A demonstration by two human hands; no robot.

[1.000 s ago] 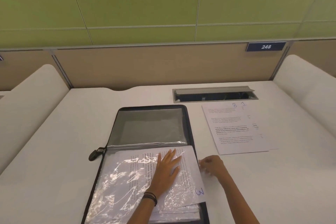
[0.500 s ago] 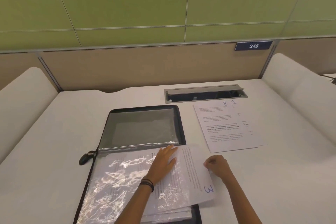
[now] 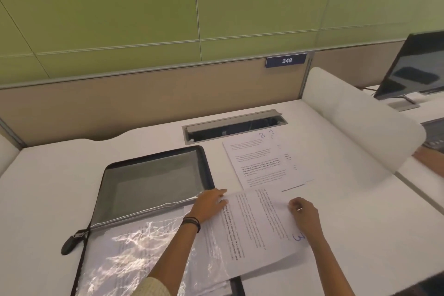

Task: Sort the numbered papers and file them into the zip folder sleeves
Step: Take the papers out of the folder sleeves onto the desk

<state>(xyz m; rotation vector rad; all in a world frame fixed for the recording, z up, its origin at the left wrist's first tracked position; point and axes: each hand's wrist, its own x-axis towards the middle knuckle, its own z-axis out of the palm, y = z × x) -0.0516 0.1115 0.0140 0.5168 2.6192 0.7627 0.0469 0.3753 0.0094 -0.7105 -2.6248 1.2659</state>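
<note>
Sheet 3 [image 3: 254, 228] is lying near the front edge of the desk [image 3: 355, 243], about midway along it. It is turned sideways, with the handwritten 3 at its right front corner. Its left part is overlapping the open zip folder [image 3: 207, 163] and the glossy clear sleeve [image 3: 144, 250]. Its right part is hanging out past the folder's right rim onto bare desk. Whether the left edge is sitting inside the sleeve mouth or just on top, cannot tell.

Left hand [image 3: 210, 205] is pressing flat, fingers straight, on the sheet's far left corner where it meets the sleeve. Right hand [image 3: 304, 215] is sitting on the sheet's right end with fingers curled. It appears to be pinching the edge; the thumb is hidden.

Handling, as judged: a single sheet of paper, very light, limp, prone to creasing and buckling if pushed from one end. The sleeve film is looking slick and wrinkled, so the leading edge is likely to be catching. Best hold is probably at the trailing edge or a corner, with the other hand holding the sleeve down.

The loose stack [image 3: 259, 163] marked 8 and 1 is waiting toward the far right of the desk, just beyond sheet 3 and clear of both hands.
</note>
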